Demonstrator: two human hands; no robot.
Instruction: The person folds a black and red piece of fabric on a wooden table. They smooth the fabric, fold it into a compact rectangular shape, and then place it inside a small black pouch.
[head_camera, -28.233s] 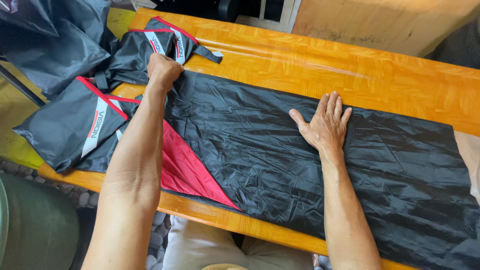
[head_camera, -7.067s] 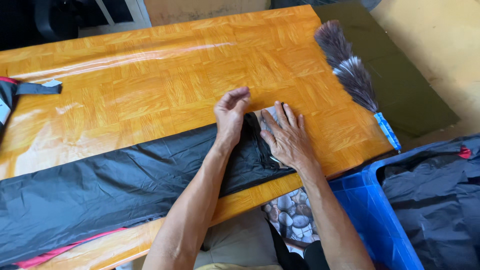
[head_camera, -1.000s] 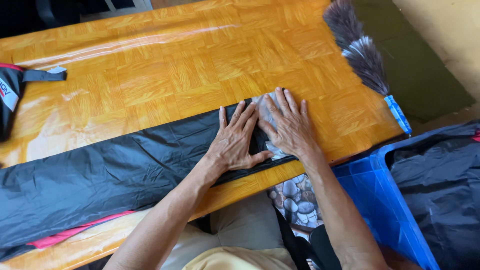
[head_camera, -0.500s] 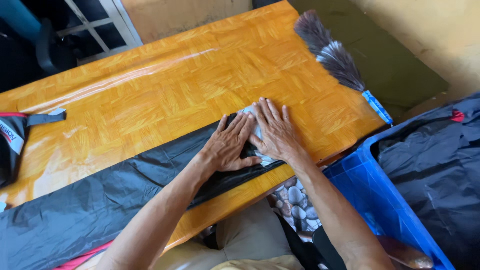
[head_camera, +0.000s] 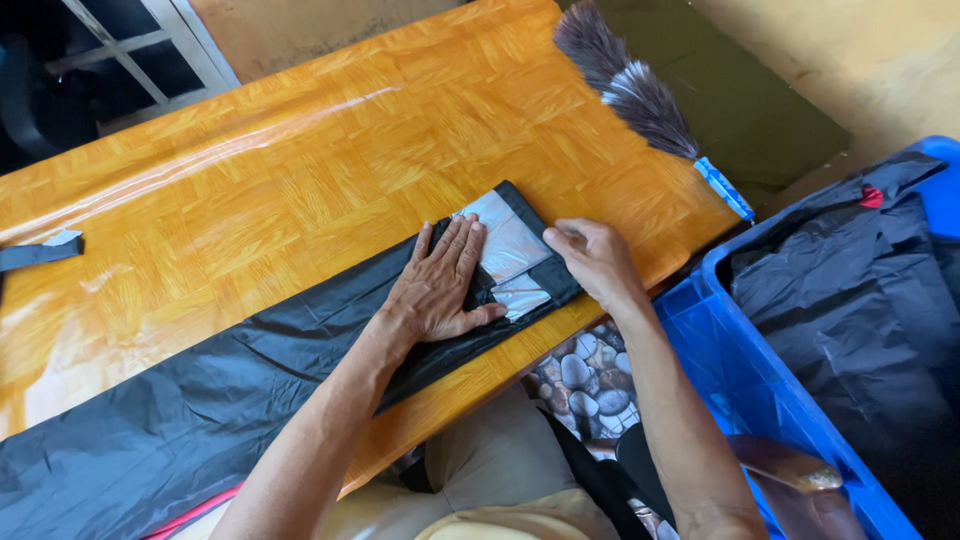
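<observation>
A long black garment, folded into a narrow strip, lies diagonally across the orange wooden table. Its right end shows a shiny silver-grey patch. My left hand presses flat on the strip just left of that patch, fingers spread. My right hand rests at the strip's right end with its fingers curled against the black edge. A thin red lining edge shows at the strip's lower left.
A feather duster with a blue handle lies on the table's right end. A blue plastic crate holding dark garments stands to the right. A grey strap lies at the table's left edge. A window grille is at top left.
My right hand has slid off the silver patch to the strip's right end and curled its fingers. The patch is now uncovered. My left hand stays pressed flat.
</observation>
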